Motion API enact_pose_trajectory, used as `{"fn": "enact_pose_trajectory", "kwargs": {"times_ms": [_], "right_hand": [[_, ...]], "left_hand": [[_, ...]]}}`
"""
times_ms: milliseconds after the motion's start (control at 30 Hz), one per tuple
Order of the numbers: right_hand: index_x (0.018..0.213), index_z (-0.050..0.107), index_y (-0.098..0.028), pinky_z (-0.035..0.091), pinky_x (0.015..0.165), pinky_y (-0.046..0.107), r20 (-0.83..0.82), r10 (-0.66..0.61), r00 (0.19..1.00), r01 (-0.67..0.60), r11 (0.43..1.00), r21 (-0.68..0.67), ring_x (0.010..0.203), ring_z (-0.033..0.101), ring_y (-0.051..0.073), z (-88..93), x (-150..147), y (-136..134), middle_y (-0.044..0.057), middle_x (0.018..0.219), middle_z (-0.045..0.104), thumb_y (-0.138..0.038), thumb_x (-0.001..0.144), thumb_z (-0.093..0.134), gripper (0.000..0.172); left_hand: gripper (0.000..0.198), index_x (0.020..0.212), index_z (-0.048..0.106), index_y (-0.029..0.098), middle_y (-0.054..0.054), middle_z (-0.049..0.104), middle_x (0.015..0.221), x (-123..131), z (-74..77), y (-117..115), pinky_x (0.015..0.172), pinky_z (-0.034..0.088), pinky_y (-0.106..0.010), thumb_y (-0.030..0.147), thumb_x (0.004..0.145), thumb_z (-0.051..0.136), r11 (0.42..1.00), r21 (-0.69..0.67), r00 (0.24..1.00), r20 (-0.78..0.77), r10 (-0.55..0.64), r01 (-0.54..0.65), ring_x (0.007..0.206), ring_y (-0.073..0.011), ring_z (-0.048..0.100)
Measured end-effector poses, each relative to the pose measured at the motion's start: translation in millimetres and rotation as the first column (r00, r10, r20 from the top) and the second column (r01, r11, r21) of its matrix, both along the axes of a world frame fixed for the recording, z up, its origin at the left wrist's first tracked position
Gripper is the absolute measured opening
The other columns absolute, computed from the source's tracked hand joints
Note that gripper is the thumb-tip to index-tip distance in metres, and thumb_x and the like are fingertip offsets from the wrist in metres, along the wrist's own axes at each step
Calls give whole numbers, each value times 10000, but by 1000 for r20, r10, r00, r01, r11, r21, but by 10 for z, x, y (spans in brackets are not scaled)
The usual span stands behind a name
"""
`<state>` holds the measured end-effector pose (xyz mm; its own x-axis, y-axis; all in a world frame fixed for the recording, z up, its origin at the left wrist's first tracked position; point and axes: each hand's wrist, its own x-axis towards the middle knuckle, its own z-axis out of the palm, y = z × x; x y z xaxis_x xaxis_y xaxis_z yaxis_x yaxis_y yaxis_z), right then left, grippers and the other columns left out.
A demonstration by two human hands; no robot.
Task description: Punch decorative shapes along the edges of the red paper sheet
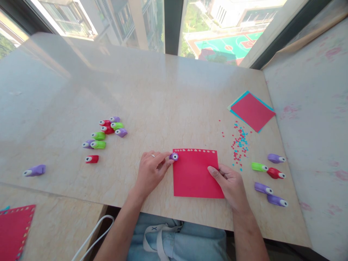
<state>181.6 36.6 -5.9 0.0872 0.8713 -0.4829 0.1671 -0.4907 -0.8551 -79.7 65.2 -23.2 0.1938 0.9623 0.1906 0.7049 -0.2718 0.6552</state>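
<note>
A square sheet of red paper [194, 177] lies in front of me, with a row of small punched shapes along its top edge. My left hand [152, 168] pinches a purple craft punch [174, 156] at the sheet's upper left edge. My right hand [230, 183] grips the sheet's right side, thumb on top and fingers beneath. Whether the punch's slot is around the paper edge, I cannot tell.
Several purple, green and red punches [108, 129] stand to the left, and more punches [276, 173] lie at the right edge. Red and blue confetti [239, 141] is scattered near stacked coloured paper [252, 110]. A bordered red sheet [16, 232] and white cable [94, 232] are at lower left.
</note>
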Motion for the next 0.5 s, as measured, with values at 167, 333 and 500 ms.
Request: {"fn": "enact_pose_trajectory", "kwargs": {"times_ms": [167, 333, 500], "right_hand": [[982, 751, -175, 562, 579, 298, 19, 45, 999, -45, 999, 18, 738, 695, 245, -20, 0, 7, 97, 872, 752, -555, 804, 683, 425], [995, 747, -175, 572, 587, 313, 12, 62, 998, -62, 998, 27, 742, 698, 252, -25, -11, 20, 100, 876, 748, -573, 806, 670, 447], [967, 748, -187, 570, 586, 289, 12, 45, 999, -45, 997, 57, 735, 702, 234, -28, -6, 21, 78, 845, 748, -550, 800, 688, 404]], "left_hand": [[235, 1035, 693, 221, -15, 683, 733, 12, 10, 6, 739, 376, -344, 384, 962, 540, 1000, 2, 1000, 0, 4, -4, 714, -174, 581], [239, 1010, 698, 227, -26, 706, 758, 26, 14, 9, 752, 387, -350, 397, 959, 537, 1000, -9, 1000, -1, 15, -15, 730, -181, 596], [218, 1023, 694, 229, -19, 704, 766, 28, 8, 5, 747, 379, -344, 386, 949, 563, 1000, 11, 1000, -5, 27, -27, 738, -184, 603]]}}
